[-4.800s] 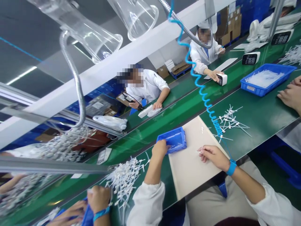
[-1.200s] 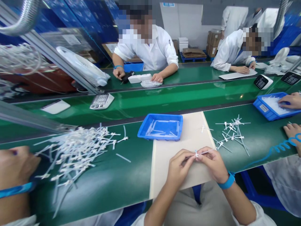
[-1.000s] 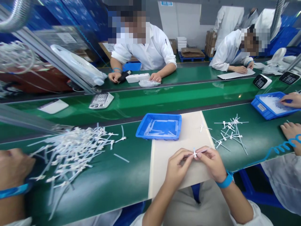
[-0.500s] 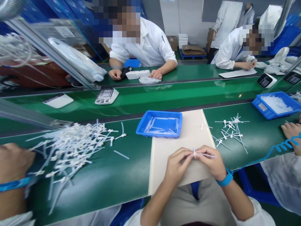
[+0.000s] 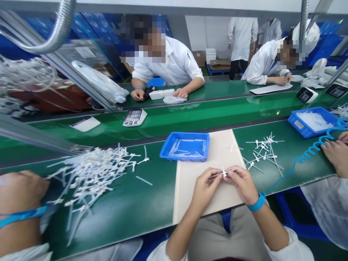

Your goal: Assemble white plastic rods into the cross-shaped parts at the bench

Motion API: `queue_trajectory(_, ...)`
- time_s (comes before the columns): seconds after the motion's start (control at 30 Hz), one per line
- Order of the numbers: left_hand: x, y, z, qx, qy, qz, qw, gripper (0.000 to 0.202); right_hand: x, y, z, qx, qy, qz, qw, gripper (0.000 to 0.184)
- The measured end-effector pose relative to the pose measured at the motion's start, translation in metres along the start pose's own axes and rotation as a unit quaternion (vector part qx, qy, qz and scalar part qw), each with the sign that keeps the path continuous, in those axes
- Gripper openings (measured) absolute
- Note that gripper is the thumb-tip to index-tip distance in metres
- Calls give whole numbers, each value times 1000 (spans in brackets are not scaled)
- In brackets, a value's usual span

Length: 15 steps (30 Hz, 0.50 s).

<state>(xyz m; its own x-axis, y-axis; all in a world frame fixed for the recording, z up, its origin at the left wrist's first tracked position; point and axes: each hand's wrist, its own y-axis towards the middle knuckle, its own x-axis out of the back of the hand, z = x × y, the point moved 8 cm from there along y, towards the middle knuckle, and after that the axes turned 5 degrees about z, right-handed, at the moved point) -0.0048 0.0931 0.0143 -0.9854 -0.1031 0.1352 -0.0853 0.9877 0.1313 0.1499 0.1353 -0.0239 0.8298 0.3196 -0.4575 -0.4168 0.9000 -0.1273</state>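
From my remote station, I see the left hand [image 5: 208, 190] and right hand [image 5: 243, 185] nearly closed, pinching a small white plastic cross-shaped tie [image 5: 223, 173] between them over a flat cream board [image 5: 190, 192], apparently raised for close work, though the fingers' exact grip is hard to read.

Operator's kit as seen from my screen: white lab coat, L sleeve [image 5: 174, 251] and R sleeve [image 5: 288, 243] long and loose, w/ soft creases near the cuffs. L hand [image 5: 208, 190] and R hand [image 5: 241, 185] are bare, and the R wrist wears a bright blue wrist strap [image 5: 257, 202] w/ a blue cord [image 5: 310, 151] running off it, thin near the strap, tight coils further along. Greyish-beige trousers [image 5: 231, 240] show below the coat.
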Motion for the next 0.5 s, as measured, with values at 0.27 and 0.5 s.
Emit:
queue_trajectory(0.27,2,4,5,-1,3,-8,1000,19,0,6,-6,-3,5,16,1000,36)
queue_trajectory(0.5,3,8,8,-8,17,7,1000,22,0,15,-12,22,1,27,999,39)
